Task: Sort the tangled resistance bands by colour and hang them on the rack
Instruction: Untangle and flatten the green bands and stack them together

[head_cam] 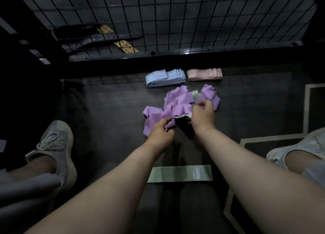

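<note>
A tangled heap of purple bands (pixel 177 103) lies on the dark floor, with a pale green band (pixel 195 94) and a black band (pixel 183 126) mixed in. My left hand (pixel 161 131) pinches a purple band at the heap's near left edge. My right hand (pixel 204 116) grips the black band at the heap's near right. Behind the heap sit a folded stack of light blue bands (pixel 165 78) and a folded stack of pink bands (pixel 204 74). One green band (pixel 179 174) lies flat close to me. The wire grid rack (pixel 158 19) stands behind.
My shoes rest on the floor at the left (pixel 56 146) and the right (pixel 299 149). A black base bar (pixel 158 58) of the rack runs across behind the stacks. Pale floor lines (pixel 270 139) mark the right side.
</note>
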Demonstrator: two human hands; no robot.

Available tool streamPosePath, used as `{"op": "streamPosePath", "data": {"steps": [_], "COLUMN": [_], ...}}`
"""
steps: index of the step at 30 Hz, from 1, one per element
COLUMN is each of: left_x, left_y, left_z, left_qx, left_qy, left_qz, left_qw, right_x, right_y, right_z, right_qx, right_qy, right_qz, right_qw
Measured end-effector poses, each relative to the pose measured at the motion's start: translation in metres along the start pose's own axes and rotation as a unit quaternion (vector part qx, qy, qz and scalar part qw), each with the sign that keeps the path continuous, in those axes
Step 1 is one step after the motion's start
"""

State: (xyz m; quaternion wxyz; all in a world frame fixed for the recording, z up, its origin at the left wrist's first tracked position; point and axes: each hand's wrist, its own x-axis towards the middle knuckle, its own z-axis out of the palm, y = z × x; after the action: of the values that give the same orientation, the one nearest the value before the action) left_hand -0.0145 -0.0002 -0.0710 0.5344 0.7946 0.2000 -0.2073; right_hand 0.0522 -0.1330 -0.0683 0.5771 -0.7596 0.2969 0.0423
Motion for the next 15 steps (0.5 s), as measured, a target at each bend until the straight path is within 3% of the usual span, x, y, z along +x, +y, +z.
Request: {"op": "streamPosePath", "data": {"steps": [4, 8, 15], "left_x": [-0.016, -0.042, -0.106], "left_y": [0.023, 0.045, 0.097], "left_z": [-0.006, -0.02, -0.059], "left_qx": [-0.041, -0.046, -0.123], "left_qy": [0.011, 0.003, -0.019], "left_qz": [0.022, 0.046, 0.194], "left_qw": [0.999, 0.998, 0.973], "right_x": [-0.006, -0.049, -0.134], "right_y": [-0.045, -0.1, -0.175], "right_z": [-0.025, -0.052, -0.105], "right_qx": [0.01, 0.041, 0.078], "right_qy": [-0.051, -0.133, -0.325], "right_qz": [-0.057, -0.043, -0.057], "right_qw": [0.997, 0.989, 0.941]}}
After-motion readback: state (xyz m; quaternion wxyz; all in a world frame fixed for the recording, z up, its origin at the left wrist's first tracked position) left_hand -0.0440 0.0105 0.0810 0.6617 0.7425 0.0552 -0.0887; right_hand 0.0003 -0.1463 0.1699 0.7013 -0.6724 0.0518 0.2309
